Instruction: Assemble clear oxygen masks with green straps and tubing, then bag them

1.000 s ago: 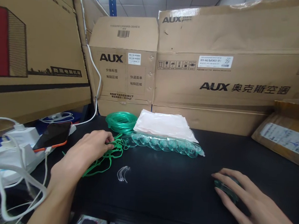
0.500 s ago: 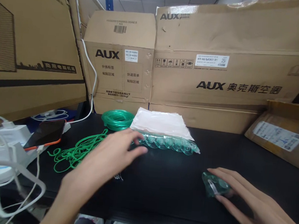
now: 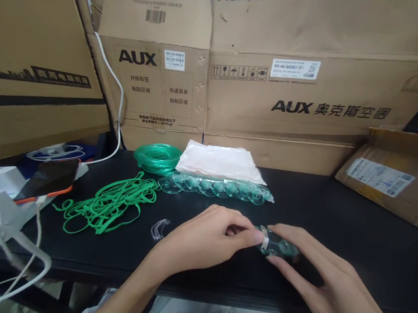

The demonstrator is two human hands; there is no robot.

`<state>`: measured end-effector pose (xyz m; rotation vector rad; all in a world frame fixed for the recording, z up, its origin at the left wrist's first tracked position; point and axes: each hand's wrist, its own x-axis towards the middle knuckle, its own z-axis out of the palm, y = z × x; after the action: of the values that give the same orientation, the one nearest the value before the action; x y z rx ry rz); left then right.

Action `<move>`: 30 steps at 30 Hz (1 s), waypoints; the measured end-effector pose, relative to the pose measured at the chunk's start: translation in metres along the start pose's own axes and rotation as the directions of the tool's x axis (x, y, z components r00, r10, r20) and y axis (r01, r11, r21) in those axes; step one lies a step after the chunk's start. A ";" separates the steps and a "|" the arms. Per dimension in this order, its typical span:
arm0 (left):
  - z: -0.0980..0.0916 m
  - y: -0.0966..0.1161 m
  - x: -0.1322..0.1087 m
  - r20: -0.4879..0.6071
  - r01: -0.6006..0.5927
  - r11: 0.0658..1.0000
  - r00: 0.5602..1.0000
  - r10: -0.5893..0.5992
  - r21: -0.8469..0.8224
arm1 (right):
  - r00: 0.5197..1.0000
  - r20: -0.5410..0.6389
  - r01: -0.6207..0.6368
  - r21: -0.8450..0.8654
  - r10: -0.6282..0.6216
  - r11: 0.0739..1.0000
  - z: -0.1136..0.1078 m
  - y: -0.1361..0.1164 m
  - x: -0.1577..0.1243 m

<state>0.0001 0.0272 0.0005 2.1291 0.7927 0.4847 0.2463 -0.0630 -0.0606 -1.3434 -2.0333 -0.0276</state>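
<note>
You're holding the green translucent piece at near right, your right hand gripping its body, likely to steady it while your left hand pinches beside the pale band.

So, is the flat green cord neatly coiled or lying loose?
Loose: the flat green cord lies in tangled, overlapping loops on the black table.

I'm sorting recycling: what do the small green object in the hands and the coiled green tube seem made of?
Small translucent green object: glossy, probably plastic, as it shows highlights and looks see-through; its white band could be paper or plastic. Coiled green tube: smooth, shiny, likely flexible plastic, given its translucent, rounded loops.
</note>
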 end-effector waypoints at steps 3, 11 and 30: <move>0.001 -0.006 0.003 0.061 0.057 0.992 0.997 -0.050 -0.114 | 0.995 -0.081 0.058 0.003 -0.057 0.998 0.003 -0.002 0.001; -0.002 -0.006 0.007 0.082 0.094 0.959 0.994 -0.075 -0.268 | 0.992 -0.026 -0.120 0.110 0.123 0.987 0.004 -0.006 0.002; 0.006 0.003 0.002 0.083 0.096 0.968 0.993 -0.079 -0.233 | 0.896 0.211 -0.442 0.493 0.390 0.749 -0.007 -0.015 0.012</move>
<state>0.0061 0.0243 -0.0009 1.8721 0.7448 0.4293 0.2355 -0.0633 -0.0435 -1.4052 -1.5851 0.7661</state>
